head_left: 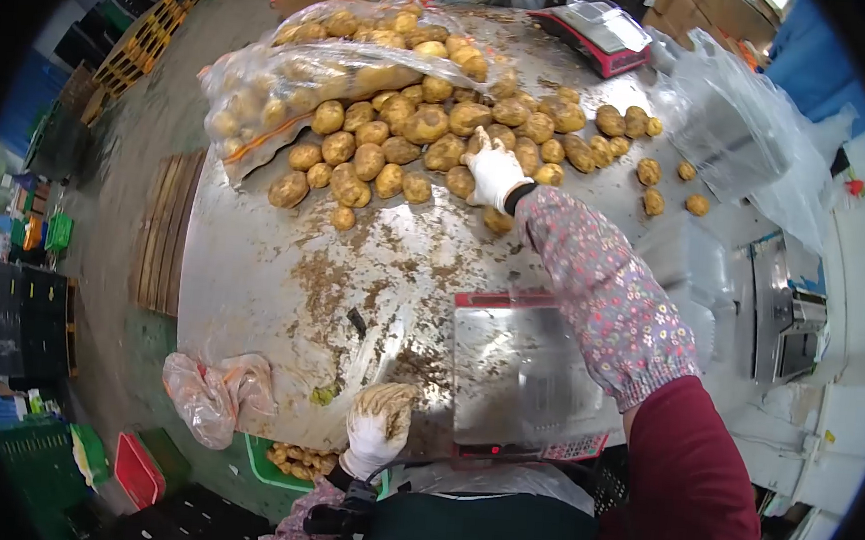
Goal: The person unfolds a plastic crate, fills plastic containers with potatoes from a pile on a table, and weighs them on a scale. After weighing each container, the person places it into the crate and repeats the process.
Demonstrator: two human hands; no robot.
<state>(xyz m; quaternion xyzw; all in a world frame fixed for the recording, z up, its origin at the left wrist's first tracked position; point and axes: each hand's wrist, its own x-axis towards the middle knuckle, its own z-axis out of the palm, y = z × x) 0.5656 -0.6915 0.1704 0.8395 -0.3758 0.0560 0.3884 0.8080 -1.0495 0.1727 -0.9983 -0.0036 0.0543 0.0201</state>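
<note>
A heap of potatoes (402,137) lies across the far half of a dirty metal table (271,279). My right hand (495,171), in a white glove with a floral sleeve, reaches out over the heap's right part; its fingers rest on the potatoes, and whether one is gripped I cannot tell. My left hand (379,424), in a soiled white glove, sits closed at the table's near edge with nothing visible in it. A red-edged scale (521,372) with a steel pan stands in front of me, between the hands.
A clear plastic sack (296,70) full of potatoes lies at the far left. A second scale (595,26) stands at the back. Clear bags (753,132) pile at the right, a crumpled bag (208,395) hangs off the near left edge. Crates sit on the floor below.
</note>
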